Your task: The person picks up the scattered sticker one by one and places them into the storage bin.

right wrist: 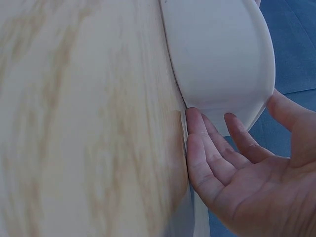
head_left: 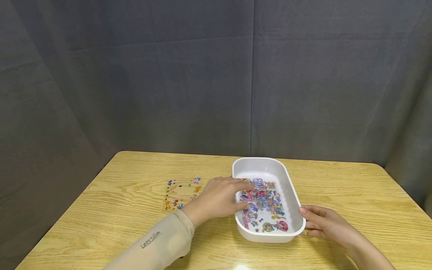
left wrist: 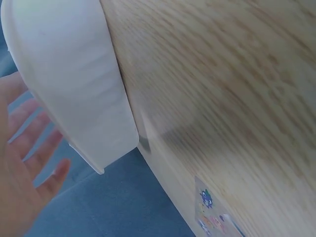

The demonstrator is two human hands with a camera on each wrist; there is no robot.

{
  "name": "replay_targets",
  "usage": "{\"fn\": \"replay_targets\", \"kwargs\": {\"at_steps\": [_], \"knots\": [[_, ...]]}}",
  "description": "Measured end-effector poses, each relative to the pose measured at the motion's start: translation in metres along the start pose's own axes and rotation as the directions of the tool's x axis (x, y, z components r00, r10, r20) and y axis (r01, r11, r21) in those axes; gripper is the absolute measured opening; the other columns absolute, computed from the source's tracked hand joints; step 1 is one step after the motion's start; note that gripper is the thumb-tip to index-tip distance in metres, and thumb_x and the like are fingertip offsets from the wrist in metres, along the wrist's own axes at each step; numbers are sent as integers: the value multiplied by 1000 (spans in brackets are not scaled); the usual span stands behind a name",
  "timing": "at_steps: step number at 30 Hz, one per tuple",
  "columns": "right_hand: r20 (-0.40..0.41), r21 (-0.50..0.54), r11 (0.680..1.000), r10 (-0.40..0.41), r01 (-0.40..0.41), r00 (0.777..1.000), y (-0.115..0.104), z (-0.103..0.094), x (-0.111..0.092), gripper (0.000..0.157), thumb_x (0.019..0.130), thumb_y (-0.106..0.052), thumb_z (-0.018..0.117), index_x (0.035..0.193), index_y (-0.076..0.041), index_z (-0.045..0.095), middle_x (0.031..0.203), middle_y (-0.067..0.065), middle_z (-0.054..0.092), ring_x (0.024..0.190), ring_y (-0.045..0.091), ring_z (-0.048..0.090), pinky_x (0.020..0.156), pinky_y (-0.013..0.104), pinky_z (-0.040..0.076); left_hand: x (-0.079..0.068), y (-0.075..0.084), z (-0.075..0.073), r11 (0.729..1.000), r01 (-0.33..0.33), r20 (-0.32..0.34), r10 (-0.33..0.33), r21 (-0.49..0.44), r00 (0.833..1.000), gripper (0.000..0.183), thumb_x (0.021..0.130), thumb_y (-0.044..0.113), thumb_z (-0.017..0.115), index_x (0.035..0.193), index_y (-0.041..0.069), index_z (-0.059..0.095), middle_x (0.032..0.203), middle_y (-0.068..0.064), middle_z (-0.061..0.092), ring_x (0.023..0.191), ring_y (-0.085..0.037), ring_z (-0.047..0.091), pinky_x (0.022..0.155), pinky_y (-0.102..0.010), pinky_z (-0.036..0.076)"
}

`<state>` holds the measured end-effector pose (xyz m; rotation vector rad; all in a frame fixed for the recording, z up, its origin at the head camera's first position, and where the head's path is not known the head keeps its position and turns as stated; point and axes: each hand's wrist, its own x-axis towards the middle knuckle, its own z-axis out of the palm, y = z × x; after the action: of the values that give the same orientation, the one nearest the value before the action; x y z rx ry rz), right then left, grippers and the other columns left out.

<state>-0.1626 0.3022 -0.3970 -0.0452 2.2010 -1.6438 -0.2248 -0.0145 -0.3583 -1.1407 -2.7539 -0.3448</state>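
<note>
A white plastic tray (head_left: 293, 187) with rounded corners sits on the wooden table, colourful cartoon sticker sheets (head_left: 264, 202) lying inside it. Over its left rim reaches my left hand (head_left: 224, 197), thumb and fingers spread apart above the stickers, with nothing visibly held. The left wrist view shows that hand (left wrist: 24, 163) beside the tray wall (left wrist: 74, 74), its fingers loosely extended. My right hand (head_left: 325, 221) holds the tray's near right corner. In the right wrist view, the thumb of this hand (right wrist: 256, 173) is at the rim and its fingertips are against the outer wall.
A clear sheet with small colourful stickers (head_left: 180, 193) lies on the table (head_left: 135, 202) left of the tray, partly hidden by the left hand. A dark grey curtain (head_left: 189, 82) hangs behind the table's back edge and along its sides.
</note>
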Motion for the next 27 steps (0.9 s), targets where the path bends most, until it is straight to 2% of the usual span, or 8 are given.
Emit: {"fn": "replay_targets", "kwargs": {"at_steps": [6, 10, 14, 17, 23, 27], "knots": [[-6, -8, 1000, 0, 0, 1000, 0, 1, 0, 68, 106, -33, 46, 142, 22, 28, 120, 16, 66, 104, 22, 66, 82, 32, 56, -2, -2, -3, 996, 23, -36, -27, -86, 999, 45, 90, 42, 72, 133, 29, 64, 133, 7, 62, 122, -16, 58, 101, -40, 45], [-8, -7, 1000, 2, -2, 1000, 0, 1, 1, 69, 106, -34, 47, 141, 23, 28, 120, 15, 66, 103, 21, 66, 81, 32, 56, -4, -4, -6, 982, 62, -49, -72, -179, 996, 47, 91, 41, 72, 135, 28, 62, 134, 9, 61, 125, -14, 56, 102, -41, 45], [-8, 0, 1000, 1, -1, 1000, 0, 0, 1, 69, 106, -33, 47, 141, 23, 29, 118, 13, 67, 101, 19, 66, 80, 32, 56, -7, -7, -8, 970, 71, -64, -88, -233, 994, 45, 91, 40, 73, 133, 28, 63, 130, 12, 62, 119, -10, 58, 98, -40, 47], [-6, 3, 1000, -4, 4, 1000, 0, 0, 1, 68, 106, -33, 47, 141, 23, 29, 118, 13, 67, 101, 19, 66, 80, 32, 56, -9, -11, -9, 967, 63, -76, -84, -249, 994, 41, 91, 40, 72, 130, 29, 64, 128, 13, 63, 114, -9, 59, 95, -38, 48], [-4, 5, 1000, -2, 2, 1000, 0, 0, 1, 68, 106, -33, 47, 141, 23, 29, 118, 14, 66, 102, 21, 66, 81, 32, 56, -16, -21, -12, 970, 68, -86, -90, -232, 992, 35, 92, 39, 70, 127, 31, 66, 128, 12, 63, 120, -9, 57, 99, -39, 47], [-4, 8, 1000, 2, -2, 1000, 0, 0, 1, 68, 106, -33, 47, 141, 23, 29, 118, 14, 67, 101, 20, 66, 80, 32, 56, -24, -29, -14, 974, 77, -100, -100, -215, 990, 33, 92, 38, 71, 123, 29, 67, 124, 11, 65, 115, -8, 59, 94, -37, 49]]}}
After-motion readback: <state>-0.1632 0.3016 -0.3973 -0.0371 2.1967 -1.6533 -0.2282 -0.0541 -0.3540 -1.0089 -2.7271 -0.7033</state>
